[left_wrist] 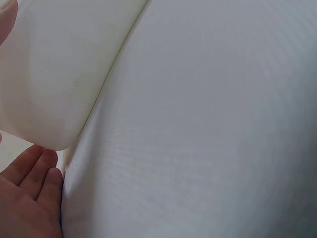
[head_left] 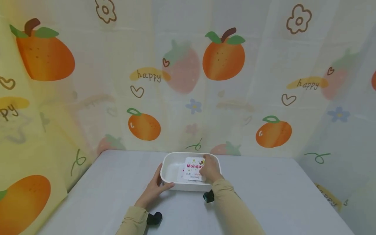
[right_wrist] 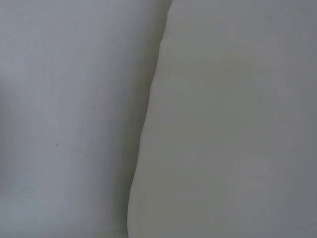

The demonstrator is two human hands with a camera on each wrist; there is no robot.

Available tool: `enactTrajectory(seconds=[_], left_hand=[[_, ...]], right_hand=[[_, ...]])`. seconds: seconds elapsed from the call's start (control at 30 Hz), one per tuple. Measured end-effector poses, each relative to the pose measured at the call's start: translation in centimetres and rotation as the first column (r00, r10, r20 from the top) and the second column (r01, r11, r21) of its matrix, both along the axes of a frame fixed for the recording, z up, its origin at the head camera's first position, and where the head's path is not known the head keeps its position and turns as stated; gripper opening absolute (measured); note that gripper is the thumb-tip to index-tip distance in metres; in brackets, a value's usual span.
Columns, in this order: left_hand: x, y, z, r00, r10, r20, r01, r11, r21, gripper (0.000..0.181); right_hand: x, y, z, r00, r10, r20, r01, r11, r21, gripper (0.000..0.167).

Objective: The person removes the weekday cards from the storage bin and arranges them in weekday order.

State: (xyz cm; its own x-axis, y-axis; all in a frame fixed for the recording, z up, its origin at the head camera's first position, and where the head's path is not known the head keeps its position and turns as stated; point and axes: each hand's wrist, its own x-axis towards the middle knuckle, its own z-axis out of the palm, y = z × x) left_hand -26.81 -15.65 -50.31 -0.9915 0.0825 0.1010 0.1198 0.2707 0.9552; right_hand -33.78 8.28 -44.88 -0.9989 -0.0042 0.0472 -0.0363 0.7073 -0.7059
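Observation:
A white tray (head_left: pixel 188 187) stands on the table, and its wall (left_wrist: pixel 54 74) fills the upper left of the left wrist view. The left hand (head_left: pixel 154 187) holds its near left corner, thumb at the front rim and fingers (left_wrist: pixel 37 173) along the left side. Inside lies a white card (head_left: pixel 192 169) with "Monday" in pink letters, on top of at least one other card. The right hand (head_left: pixel 211 168) reaches over the tray's right part and pinches the card's right edge; its fingertips are partly hidden. In the right wrist view the tray wall (right_wrist: pixel 223 119) shows, but no hand.
A white cloth covers the table (head_left: pixel 264 189). Behind it hangs a curtain (head_left: pixel 249 98) printed with oranges, strawberries and "happy"; it also runs along the left and right sides. A black wrist camera (head_left: pixel 154 218) sits at the left sleeve, another (head_left: pixel 209 196) by the right.

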Motion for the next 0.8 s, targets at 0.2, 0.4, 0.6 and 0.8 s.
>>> enactTrajectory(seconds=[0.2,0.4,0.6,0.8], left_hand=[[0.0,-0.1,-0.1,1.000,-0.001,0.005,0.001,1.000,-0.010,0.106],[0.2,0.0,0.3,1.000,-0.010,0.004,0.010,1.000,-0.007,0.104],[0.7,0.0,1.1,1.000,-0.024,-0.021,0.024,1.000,-0.020,0.103],[1.6,0.5,2.6,1.000,-0.028,-0.013,0.027,0.999,-0.022,0.101]], right_hand=[[0.2,0.2,0.8,0.994,0.006,-0.107,-0.005,1.000,0.003,0.065],[0.7,0.9,1.3,0.988,0.035,-0.148,-0.046,0.996,-0.073,0.067],[0.9,2.1,1.4,0.992,0.014,-0.128,-0.044,0.971,-0.234,0.069],[1.8,4.2,2.2,0.994,0.003,-0.105,-0.050,0.894,-0.445,0.064]])
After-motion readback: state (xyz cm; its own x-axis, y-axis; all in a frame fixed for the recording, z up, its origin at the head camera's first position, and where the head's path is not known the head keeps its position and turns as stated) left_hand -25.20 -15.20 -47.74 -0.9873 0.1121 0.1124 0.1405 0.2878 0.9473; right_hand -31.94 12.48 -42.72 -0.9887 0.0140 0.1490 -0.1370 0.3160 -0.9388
